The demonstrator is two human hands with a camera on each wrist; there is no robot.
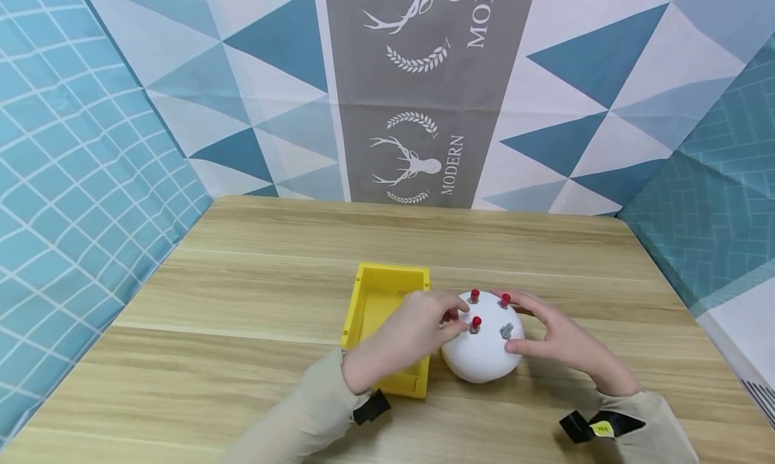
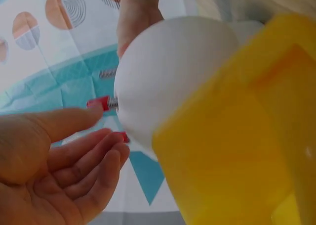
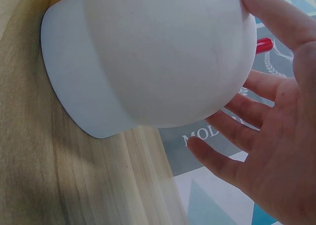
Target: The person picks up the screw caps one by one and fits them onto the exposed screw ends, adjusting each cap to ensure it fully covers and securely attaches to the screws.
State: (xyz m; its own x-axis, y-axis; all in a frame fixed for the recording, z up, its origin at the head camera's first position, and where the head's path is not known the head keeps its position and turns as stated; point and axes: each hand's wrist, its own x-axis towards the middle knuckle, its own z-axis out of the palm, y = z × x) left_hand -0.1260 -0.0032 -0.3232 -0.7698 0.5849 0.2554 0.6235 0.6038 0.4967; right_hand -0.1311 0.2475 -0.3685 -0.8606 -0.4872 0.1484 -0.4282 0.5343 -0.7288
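Note:
A white dome (image 1: 481,356) stands on the table with metal threaded studs on top. Three studs carry red caps, and the near-right stud (image 1: 506,331) is bare. My left hand (image 1: 418,323) reaches over from the left, its thumb and index finger pinching at the near-left red cap (image 2: 100,104). A patch of red (image 1: 451,314) also shows among these fingers, mostly hidden. On the other side, my right hand (image 1: 560,336) holds the dome, thumb near the bare stud and fingers round the far side. The right wrist view shows its fingers (image 3: 232,126) spread along the dome.
A yellow open box (image 1: 387,276) sits just left of the dome, partly under my left forearm. Both stand on a wood-grain table (image 1: 242,282). Patterned cloth (image 1: 290,60) hangs behind the table and along both sides.

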